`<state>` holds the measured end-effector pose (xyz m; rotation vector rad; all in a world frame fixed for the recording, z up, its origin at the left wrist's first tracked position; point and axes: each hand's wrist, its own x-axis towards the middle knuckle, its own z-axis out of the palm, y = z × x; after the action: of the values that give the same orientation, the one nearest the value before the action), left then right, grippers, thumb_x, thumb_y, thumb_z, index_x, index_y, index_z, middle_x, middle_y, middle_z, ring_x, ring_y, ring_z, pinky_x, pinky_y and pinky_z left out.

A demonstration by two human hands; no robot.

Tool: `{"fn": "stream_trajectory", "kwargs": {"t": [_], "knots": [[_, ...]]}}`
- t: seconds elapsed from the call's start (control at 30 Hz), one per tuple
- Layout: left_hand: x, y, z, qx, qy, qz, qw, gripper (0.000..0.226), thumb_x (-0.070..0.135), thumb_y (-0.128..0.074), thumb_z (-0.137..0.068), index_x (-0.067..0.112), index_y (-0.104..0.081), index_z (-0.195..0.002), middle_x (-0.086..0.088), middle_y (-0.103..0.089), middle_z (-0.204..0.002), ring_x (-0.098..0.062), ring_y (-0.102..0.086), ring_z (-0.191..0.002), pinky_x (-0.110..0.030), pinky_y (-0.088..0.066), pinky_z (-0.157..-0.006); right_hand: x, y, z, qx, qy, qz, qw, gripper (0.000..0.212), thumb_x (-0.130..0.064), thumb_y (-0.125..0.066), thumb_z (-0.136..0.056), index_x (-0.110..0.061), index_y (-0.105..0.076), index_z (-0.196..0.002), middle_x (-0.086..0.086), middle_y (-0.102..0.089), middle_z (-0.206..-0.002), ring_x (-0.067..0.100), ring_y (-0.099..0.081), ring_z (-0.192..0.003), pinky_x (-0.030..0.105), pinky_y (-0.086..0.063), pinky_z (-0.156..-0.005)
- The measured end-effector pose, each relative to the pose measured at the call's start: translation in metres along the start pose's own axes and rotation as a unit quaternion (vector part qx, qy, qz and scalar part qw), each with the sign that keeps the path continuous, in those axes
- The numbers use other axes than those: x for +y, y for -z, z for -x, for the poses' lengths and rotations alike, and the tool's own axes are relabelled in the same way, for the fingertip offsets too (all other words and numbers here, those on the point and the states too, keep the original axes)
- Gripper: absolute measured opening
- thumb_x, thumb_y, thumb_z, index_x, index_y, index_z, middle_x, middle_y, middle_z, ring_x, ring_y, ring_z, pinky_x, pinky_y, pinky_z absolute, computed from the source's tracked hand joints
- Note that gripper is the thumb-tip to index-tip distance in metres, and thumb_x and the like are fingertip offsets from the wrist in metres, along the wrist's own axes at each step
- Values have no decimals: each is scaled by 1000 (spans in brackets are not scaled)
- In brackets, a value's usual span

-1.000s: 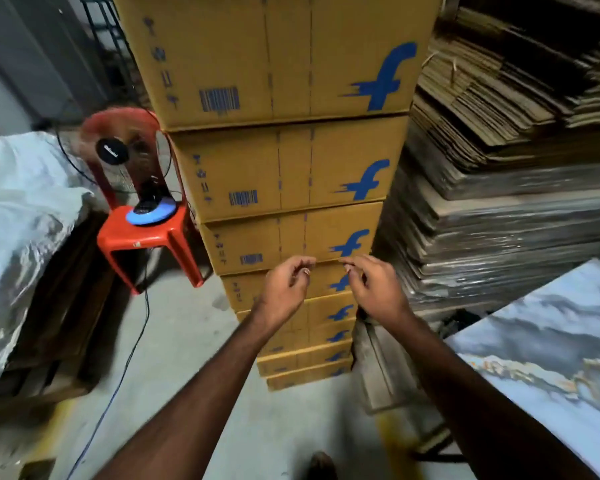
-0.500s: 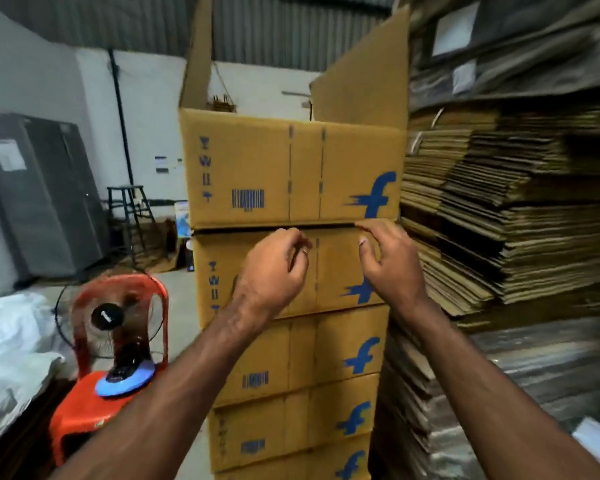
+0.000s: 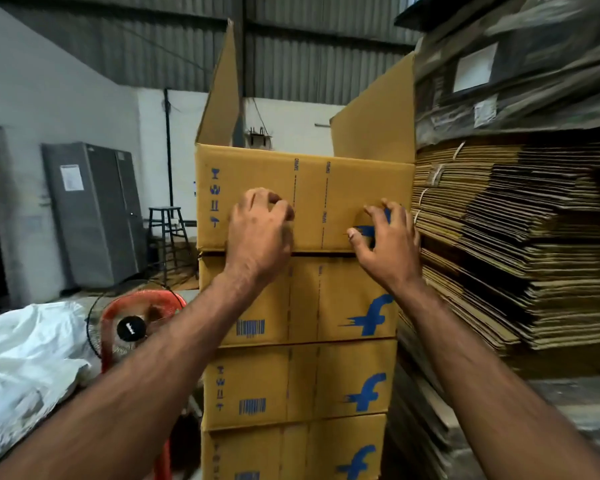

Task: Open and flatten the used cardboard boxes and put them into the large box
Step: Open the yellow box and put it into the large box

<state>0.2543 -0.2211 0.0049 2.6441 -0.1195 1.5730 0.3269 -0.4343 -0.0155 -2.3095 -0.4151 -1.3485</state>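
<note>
Both hands, left hand (image 3: 258, 233) curled, right hand (image 3: 388, 237) spread, pressed the top brown cardboard box (image 3: 309, 188) at 12 o'clock.

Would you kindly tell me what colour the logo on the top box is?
Blue, on the top box; head view.

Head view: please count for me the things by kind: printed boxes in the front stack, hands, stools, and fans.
Printed boxes in the stack: 4, counting the top box with raised flaps and the lowest, cut off by the frame edge
Hands: 2, left hand and right hand, both against the top box
Stools: 1, dark stool
Fans: 1, fan
Total: 8
</note>
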Motion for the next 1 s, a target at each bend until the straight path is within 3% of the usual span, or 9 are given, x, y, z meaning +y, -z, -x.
{"fn": "stream_trajectory", "kwargs": {"t": [0.1, 0.2, 0.3, 0.37, 0.5, 0.63, 0.7, 0.83, 1.0], "knots": [[-9, -7, -2, -8, 46, -44, 998, 31, 31, -62, -91, 23, -59, -120, -14, -34, -150, -33, -20, -144, -53, -19, -119, 13, -2, -9, 6, -10, 33, 999, 65, -52, -59, -90, -20, -43, -143, 15, -28, -154, 32, -25, -142, 55, -36, -108], [-21, -14, 0, 9, 128, -49, 991, 48, 29, -69, -83, 23, -51, -128, -17, -17, -158, -38, -6, -149, -58, 3, -118, 24, -5, -17, 17, -41, 9, 999, 87, -46, -69, -86, -19, -23, -155, 22, -14, -159, 38, -20, -145, 52, -34, -110], [-30, -14, 0, 59, 244, 31, 967, 67, 25, -63, -80, 19, -34, -140, -21, -11, -158, -39, -4, -149, -58, 4, -117, 30, -8, -23, 7, -69, -55, 996, 101, -44, -73, -85, -21, -8, -158, 20, -3, -162, 37, -14, -148, 52, -30, -113], [-30, -13, 0, 74, 327, 116, 935, 77, 28, -62, -79, 16, -25, -145, -24, -14, -157, -38, -10, -148, -57, 0, -118, 33, -12, -27, -15, -112, -135, 984, 106, -44, -74, -85, -23, 0, -159, 15, -3, -164, 33, -14, -149, 49, -28, -114], [-26, -14, -4, 102, 467, 291, 828, 95, 42, -55, -70, 16, -15, -152, -17, -37, -149, -35, -31, -140, -55, -12, -119, 40, -21, -45, -20, -238, -302, 923, 101, -52, -69, -86, -19, -6, -158, 12, -33, -157, 34, -37, -141, 45, -34, -113], [-22, -13, -14, 122, 505, 348, 781, 79, 51, -47, -68, 20, -36, -140, -12, -43, -143, -33, -38, -131, -56, -28, -112, 40, -29, -63, -31, -288, -399, 870, 90, -58, -69, -83, -13, -27, -147, 10, -49, -141, 30, -51, -126, 47, -43, -108], [-17, -8, -20, 157, 513, 372, 758, 65, 46, -54, -76, 19, -40, -133, -8, -43, -137, -26, -38, -122, -47, -32, -107, 37, -28, -68, -2, -291, -435, 852, 91, -64, -72, -73, -14, -34, -140, 6, -53, -131, 27, -55, -117, 47, -49, -102], [-10, -5, -27, 248, 509, 369, 737, 50, 33, -58, -87, 13, -42, -129, -4, -40, -128, -14, -26, -107, -31, -25, -85, 32, -16, -80, 42, -255, -445, 857, 81, -64, -70, -72, -17, -42, -131, 2, -56, -123, 24, -58, -110, 48, -51, -97], [-7, 13, -36, 288, 484, 412, 717, 43, 29, -57, -89, 9, -42, -124, -8, -43, -126, -17, -31, -105, -25, -26, -72, 16, 20, -94, 85, -207, -405, 887, 95, -75, -62, -61, -21, -37, -135, -2, -55, -125, 23, -56, -115, 49, -47, -101]]}}
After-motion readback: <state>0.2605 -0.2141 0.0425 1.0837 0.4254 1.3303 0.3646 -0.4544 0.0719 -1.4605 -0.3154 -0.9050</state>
